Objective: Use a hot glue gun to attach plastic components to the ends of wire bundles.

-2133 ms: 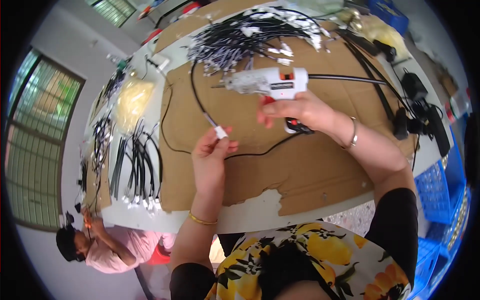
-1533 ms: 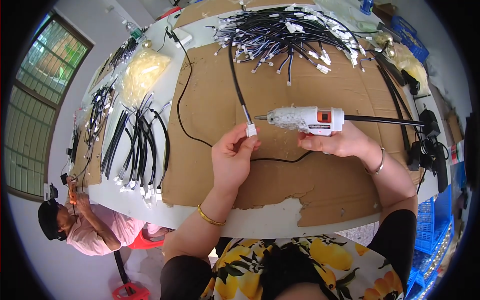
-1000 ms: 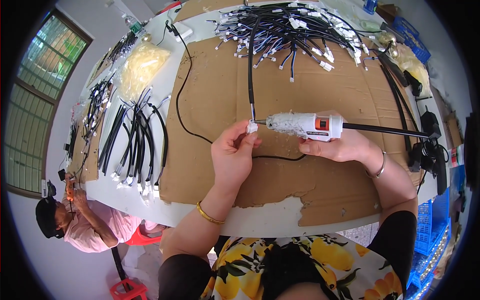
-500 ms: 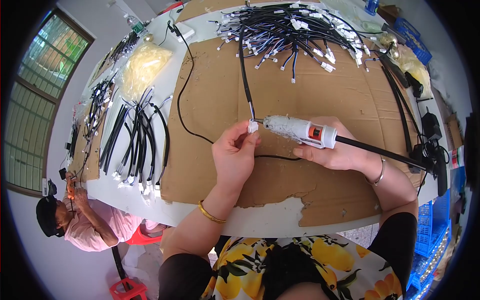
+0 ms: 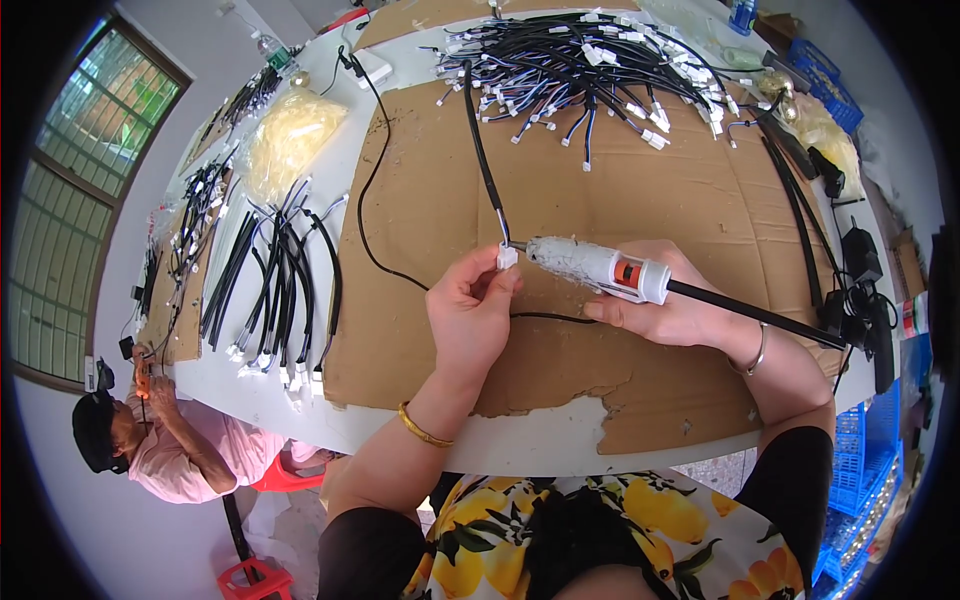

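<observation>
Between the thumb and fingers of my left hand [image 5: 474, 298] is a small white connector [image 5: 507, 257] on the end of a black-sleeved cable [image 5: 480, 150]. The cable runs away from me toward the far pile. My right hand [image 5: 665, 300] is wrapped round a white hot glue gun [image 5: 585, 264], its body smeared with grey residue. The gun's nozzle meets the wires at the connector's far end; any glue there is too small to make out. A black glue stick [image 5: 750, 310] sticks out of the gun's back end, above my right wrist.
Brown cardboard [image 5: 420, 200] covers the white table [image 5: 400, 425]. A large heap of cables [image 5: 590, 70] lies at the far side, a smaller bundle [image 5: 275, 270] at left beside a bag of yellowish sticks [image 5: 295, 130]. A co-worker [image 5: 190, 440] sits at far left. Blue crates [image 5: 865, 450] stand at right.
The far part of the held cable has shifted slightly left. The glue stick's back end has moved a little, while both hands stay nearly in place.
</observation>
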Available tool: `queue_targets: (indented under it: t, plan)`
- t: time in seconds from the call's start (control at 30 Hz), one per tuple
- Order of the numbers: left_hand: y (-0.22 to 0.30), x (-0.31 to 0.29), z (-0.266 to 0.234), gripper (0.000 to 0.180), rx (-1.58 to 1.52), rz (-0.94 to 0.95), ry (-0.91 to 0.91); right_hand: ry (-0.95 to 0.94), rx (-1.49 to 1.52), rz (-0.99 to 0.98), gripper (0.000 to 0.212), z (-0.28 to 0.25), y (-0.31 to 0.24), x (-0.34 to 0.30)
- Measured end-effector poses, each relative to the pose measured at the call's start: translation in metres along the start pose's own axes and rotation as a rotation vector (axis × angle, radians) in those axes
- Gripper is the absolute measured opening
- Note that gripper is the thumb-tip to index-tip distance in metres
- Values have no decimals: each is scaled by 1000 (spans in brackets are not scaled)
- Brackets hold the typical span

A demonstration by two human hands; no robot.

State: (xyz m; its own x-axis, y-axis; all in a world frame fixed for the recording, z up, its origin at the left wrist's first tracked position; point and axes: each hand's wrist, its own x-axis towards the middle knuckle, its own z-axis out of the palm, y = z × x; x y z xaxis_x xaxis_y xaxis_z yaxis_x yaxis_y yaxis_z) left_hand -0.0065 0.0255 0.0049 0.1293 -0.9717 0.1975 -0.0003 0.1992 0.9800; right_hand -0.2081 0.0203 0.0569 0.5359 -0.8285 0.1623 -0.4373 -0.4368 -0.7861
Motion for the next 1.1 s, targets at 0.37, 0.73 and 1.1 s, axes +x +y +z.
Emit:
queue_targets:
  t: [0.37, 0.73, 1.1]
  plan:
    - [1, 2, -1, 16, -43, -14, -3, -16, 45, 4, 23, -3, 0, 2]
    - [3, 2, -2, 16, -44, -33, -55, -81, 199, 115, 27, -6, 0, 2]
    - [0, 3, -4, 17, -7, 23, -50, -169, 504, 416, 30, -17, -9, 1]
